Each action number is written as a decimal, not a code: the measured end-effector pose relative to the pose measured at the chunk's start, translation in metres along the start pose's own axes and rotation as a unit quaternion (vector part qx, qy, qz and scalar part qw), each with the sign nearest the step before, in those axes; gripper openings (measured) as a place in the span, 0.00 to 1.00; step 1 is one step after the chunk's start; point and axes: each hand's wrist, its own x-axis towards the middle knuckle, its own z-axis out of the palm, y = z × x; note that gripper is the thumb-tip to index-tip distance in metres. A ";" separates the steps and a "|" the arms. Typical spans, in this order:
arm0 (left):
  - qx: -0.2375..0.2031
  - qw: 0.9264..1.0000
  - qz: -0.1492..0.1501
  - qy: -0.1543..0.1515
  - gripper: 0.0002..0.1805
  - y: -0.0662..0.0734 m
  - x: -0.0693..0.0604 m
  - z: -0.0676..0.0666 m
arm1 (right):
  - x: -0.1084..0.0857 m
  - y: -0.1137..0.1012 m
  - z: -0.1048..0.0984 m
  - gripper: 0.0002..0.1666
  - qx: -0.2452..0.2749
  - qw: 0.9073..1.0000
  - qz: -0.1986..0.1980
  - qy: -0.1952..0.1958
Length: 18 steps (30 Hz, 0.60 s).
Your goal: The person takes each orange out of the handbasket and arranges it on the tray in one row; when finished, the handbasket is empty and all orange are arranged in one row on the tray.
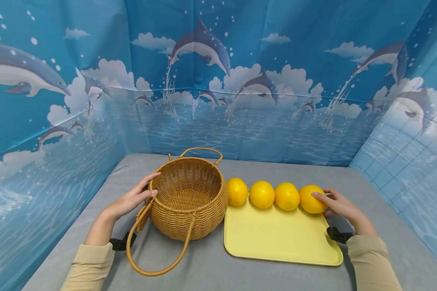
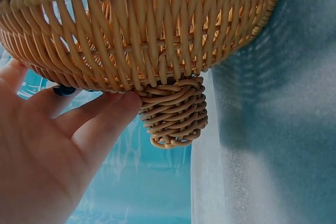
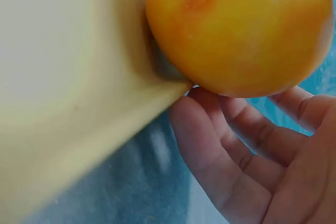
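My left hand point(image 1: 131, 198) holds the left rim of a round wicker basket point(image 1: 189, 220), thumb and a fingertip reaching over the edge. In the left wrist view other fingers point(image 2: 100, 124) lie against the outside of the weave. At the far right of a row, my right hand point(image 1: 340, 208) grips an orange point(image 1: 312, 199), thumb on its upper face and fingers round its right side. The right wrist view shows this orange point(image 3: 241, 30) at the rim of the yellow tray point(image 1: 276, 236). More oranges point(image 1: 262, 194) line the tray's back edge.
The basket's long handle point(image 1: 160, 271) hangs down onto the grey tabletop point(image 1: 189, 279) in front; its other handle point(image 1: 200, 148) stands at the back. A woven stub point(image 2: 176, 114) juts from the basket's side. Dolphin-print curtains point(image 1: 218, 121) enclose the table.
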 end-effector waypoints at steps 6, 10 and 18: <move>0.001 1.000 0.003 -0.001 0.31 -0.001 0.000 0.000 | 0.004 0.005 0.000 0.51 0.011 0.999 -0.033 -0.009; 0.002 1.000 0.005 0.001 0.31 0.000 -0.001 0.000 | 0.002 0.010 -0.002 0.51 0.011 0.998 -0.068 -0.013; 0.001 1.000 0.008 0.001 0.31 0.000 -0.001 0.000 | -0.001 0.007 -0.002 0.49 -0.018 0.998 -0.060 -0.003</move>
